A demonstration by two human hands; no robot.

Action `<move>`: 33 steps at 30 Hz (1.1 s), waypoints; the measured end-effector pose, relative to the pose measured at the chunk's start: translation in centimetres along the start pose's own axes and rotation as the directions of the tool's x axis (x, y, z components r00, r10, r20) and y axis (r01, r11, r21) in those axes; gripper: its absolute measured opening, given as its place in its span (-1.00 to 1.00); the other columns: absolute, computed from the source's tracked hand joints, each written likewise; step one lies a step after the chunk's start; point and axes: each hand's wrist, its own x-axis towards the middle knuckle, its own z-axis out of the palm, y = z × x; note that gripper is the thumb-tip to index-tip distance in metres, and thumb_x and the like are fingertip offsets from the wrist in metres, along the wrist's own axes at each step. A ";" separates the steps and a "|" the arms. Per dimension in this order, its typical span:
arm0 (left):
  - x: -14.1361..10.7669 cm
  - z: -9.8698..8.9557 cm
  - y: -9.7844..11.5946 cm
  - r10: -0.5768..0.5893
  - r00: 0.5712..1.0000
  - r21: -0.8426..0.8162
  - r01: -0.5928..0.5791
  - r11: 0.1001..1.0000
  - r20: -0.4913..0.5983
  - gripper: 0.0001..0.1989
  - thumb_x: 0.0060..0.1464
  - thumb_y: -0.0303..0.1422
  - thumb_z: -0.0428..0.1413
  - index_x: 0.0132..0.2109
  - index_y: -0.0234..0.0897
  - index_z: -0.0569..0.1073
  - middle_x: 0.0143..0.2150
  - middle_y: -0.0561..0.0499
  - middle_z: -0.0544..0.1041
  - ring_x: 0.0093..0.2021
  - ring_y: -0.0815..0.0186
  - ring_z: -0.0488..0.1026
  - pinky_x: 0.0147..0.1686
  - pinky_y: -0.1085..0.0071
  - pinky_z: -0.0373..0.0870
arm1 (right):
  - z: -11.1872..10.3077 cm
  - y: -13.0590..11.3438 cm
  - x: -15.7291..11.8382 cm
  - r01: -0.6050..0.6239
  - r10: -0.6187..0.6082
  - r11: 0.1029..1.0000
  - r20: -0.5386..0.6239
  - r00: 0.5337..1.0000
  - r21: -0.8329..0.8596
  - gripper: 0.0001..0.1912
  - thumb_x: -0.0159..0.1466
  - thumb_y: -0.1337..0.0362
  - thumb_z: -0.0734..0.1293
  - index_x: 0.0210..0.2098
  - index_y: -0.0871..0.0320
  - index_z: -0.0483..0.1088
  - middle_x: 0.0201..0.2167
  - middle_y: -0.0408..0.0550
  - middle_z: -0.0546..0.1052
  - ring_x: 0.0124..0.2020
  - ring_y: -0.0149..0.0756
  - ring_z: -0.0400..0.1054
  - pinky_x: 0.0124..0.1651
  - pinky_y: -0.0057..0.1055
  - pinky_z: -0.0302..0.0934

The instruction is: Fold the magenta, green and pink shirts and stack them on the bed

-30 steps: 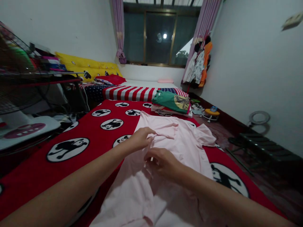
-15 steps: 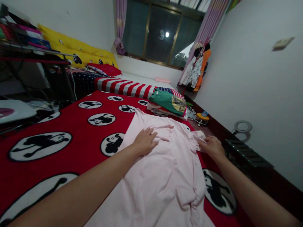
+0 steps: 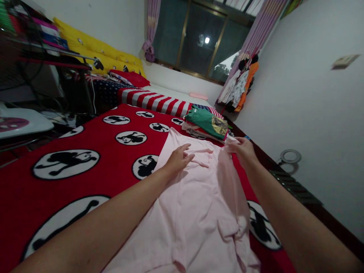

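Sleeve [image 3: 231,141] pinched in our right hand [image 3: 245,151] | our left hand [image 3: 177,160] open on pink garment [image 3: 196,197] | light palm, even lift best limit creases

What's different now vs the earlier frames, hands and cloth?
The right hand left the middle of the pink shirt, took hold of the sleeve at its right side, and has lifted it up and inward. The left hand is still at the shirt's left part, fingers spread. The green shirt on the pile and the red blanket stayed put.
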 end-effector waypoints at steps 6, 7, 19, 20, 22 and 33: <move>0.3 -0.3 -0.7 -0.090 0.996 -0.200 0.082 0.976 -0.030 -0.36 0.10 -0.21 0.13 0.25 -0.39 0.19 -0.02 -0.24 0.51 -0.08 0.18 0.50 -0.12 0.29 0.45 | 4.9 -5.5 -8.4 -0.001 -0.246 0.920 0.583 0.774 0.391 -0.33 -0.01 0.15 0.49 0.06 0.02 0.23 0.19 0.10 0.27 0.06 -0.12 0.36 -0.01 -0.18 0.33; 0.3 -0.3 -0.7 -0.074 0.997 -0.202 0.070 0.977 -0.015 -0.34 0.07 -0.24 0.16 0.26 -0.37 0.18 -0.05 -0.21 0.52 -0.10 0.19 0.51 -0.13 0.30 0.45 | 4.1 -5.1 -9.4 0.027 -0.251 0.933 0.597 0.761 0.358 -0.40 0.04 0.13 0.46 0.03 0.04 0.26 0.16 0.10 0.31 0.05 -0.12 0.37 0.00 -0.17 0.32; 0.2 0.1 -0.5 0.007 0.997 0.028 -0.009 1.000 0.080 -0.54 0.00 -0.42 0.17 0.09 -0.34 0.45 -0.14 -0.09 0.58 -0.16 0.24 0.53 -0.12 0.38 0.44 | -9.6 2.0 -18.6 0.288 -0.027 0.868 0.539 0.842 -0.405 -0.40 0.12 0.03 0.37 0.10 0.09 0.27 0.02 0.09 0.41 -0.06 -0.12 0.40 -0.11 -0.23 0.36; 0.2 0.1 -0.5 0.012 0.997 0.062 -0.017 0.998 0.077 -0.56 0.00 -0.42 0.17 0.07 -0.34 0.46 -0.14 -0.10 0.58 -0.15 0.23 0.53 -0.11 0.38 0.44 | -9.8 2.0 -19.9 0.332 -0.038 0.848 0.578 0.815 -0.413 -0.29 0.07 0.05 0.41 0.17 0.06 0.21 0.11 0.08 0.35 0.03 -0.08 0.35 -0.05 -0.21 0.34; 0.2 0.2 -0.6 0.021 0.996 0.106 -0.030 0.994 0.082 -0.57 0.01 -0.42 0.16 0.07 -0.34 0.46 -0.11 -0.10 0.57 -0.14 0.23 0.52 -0.09 0.36 0.43 | -10.0 2.2 -21.9 0.401 -0.073 0.811 0.607 0.792 -0.426 -0.11 0.00 0.15 0.45 0.27 0.01 0.08 0.24 0.06 0.23 0.16 -0.04 0.23 0.06 -0.18 0.28; 0.2 0.2 -0.9 0.010 0.995 0.126 -0.023 0.992 0.099 -0.54 0.02 -0.43 0.13 0.11 -0.34 0.44 -0.08 -0.12 0.54 -0.11 0.26 0.51 -0.05 0.37 0.42 | -11.0 6.0 -20.5 -0.259 0.253 0.966 0.237 0.938 -0.004 -0.61 0.20 0.02 0.26 -0.11 0.17 0.38 -0.21 0.03 0.54 -0.28 -0.18 0.45 -0.28 -0.36 0.32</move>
